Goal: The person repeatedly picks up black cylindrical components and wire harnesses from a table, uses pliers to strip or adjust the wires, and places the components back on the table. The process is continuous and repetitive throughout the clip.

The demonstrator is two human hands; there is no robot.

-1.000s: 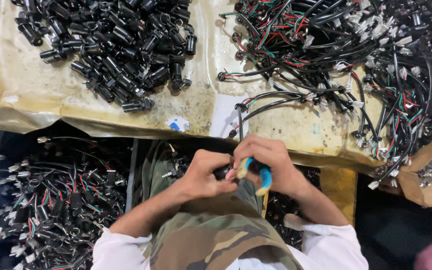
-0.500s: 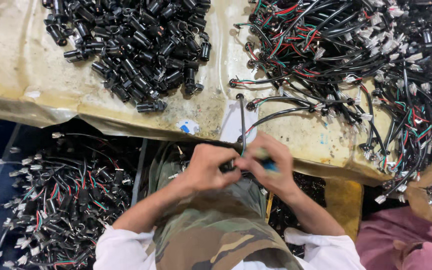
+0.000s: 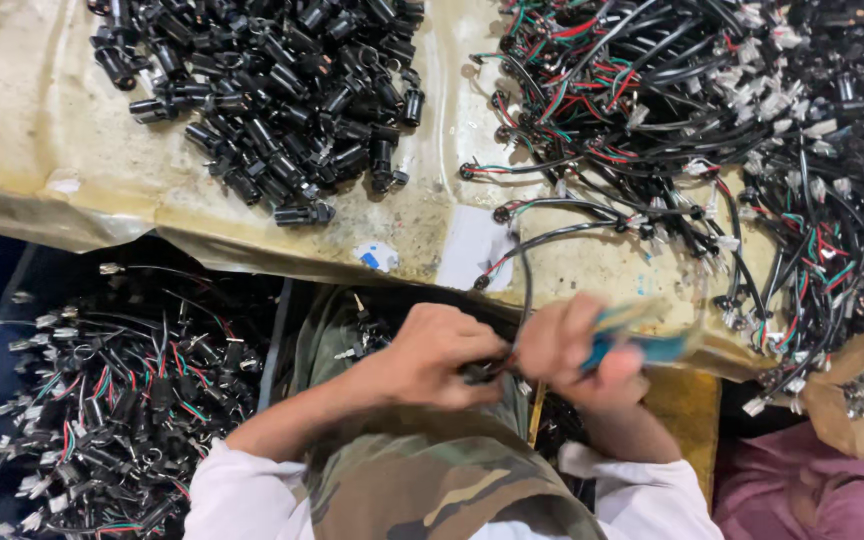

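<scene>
Right hand [image 3: 582, 350] now blurred mid-swing, fist closed round a blue-handled tool [image 3: 642, 340] swung out rightward since a moment ago, left hand [image 3: 432, 355] pinching a small black connector [image 3: 482, 372] on a black cable [image 3: 524, 290] at the near table edge [image 3: 252, 245], suggesting crimp just finished.

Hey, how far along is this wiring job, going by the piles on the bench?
Done, apparently: a heap of wired pieces sits in the bin at lower left. In hand: the left hand pinches a small black part on a cable, while the right hand holds a blurred blue-handled tool. Left, it seems: a big pile of black connectors and tangled cables on the bench.
</scene>
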